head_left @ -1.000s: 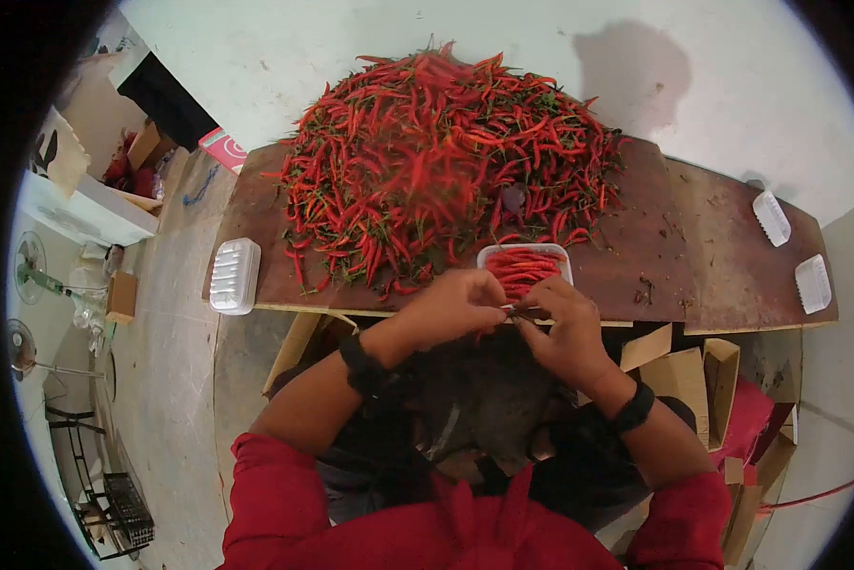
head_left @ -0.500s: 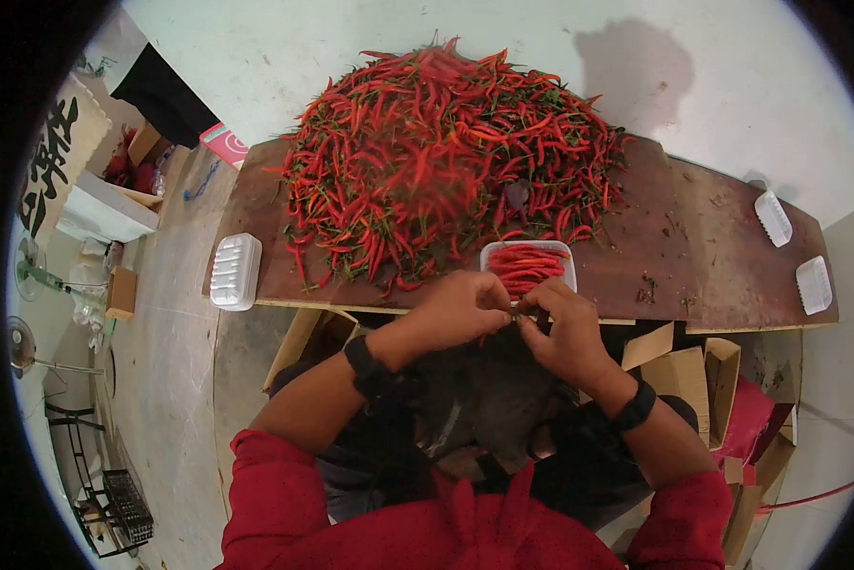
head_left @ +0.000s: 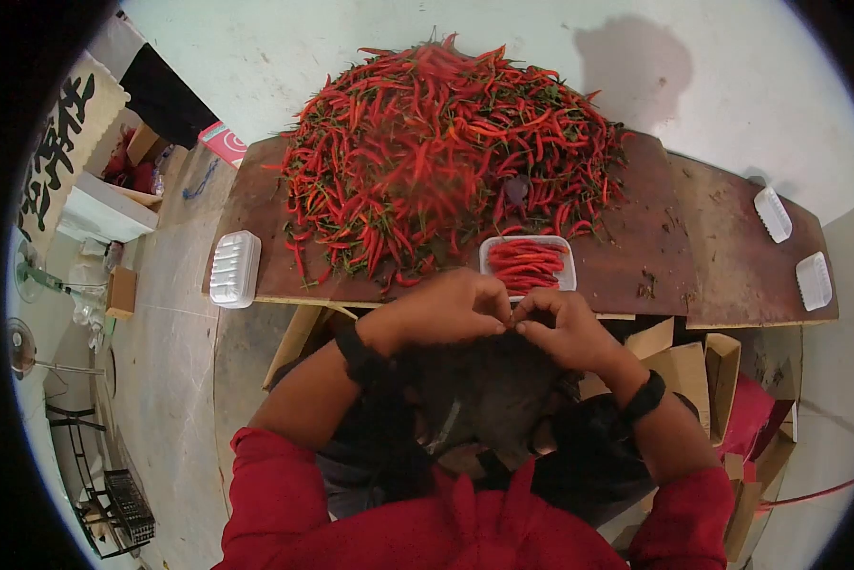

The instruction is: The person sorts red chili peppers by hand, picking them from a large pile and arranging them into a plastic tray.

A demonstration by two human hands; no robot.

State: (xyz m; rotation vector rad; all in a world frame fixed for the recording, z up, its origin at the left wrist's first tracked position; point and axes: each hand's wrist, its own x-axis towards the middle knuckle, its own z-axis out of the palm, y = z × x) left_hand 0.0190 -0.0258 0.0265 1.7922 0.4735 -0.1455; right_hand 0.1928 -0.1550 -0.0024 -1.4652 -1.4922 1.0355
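My left hand (head_left: 451, 309) and my right hand (head_left: 569, 328) meet fingertip to fingertip just in front of the table edge. Both are closed in a pinch over what looks like one chili pepper, mostly hidden by the fingers. Right behind them, a white plastic tray (head_left: 571, 271) sits at the edge of the brown table, holding several red chili peppers (head_left: 527, 264) laid side by side. Beyond the tray rises a large heap of red chilies with green stems (head_left: 389, 157).
White trays, stacked (head_left: 235, 271), stand at the table's left end. Two more, a tray (head_left: 774, 217) and another tray (head_left: 814, 282), lie at the right end. Open cardboard boxes (head_left: 679, 380) stand below the table on the right. A dark round item (head_left: 515, 192) lies against the heap.
My fingertips have come closer together and the pinched item shows less. My right hand has shifted slightly down, so more of the tray's chilies show.
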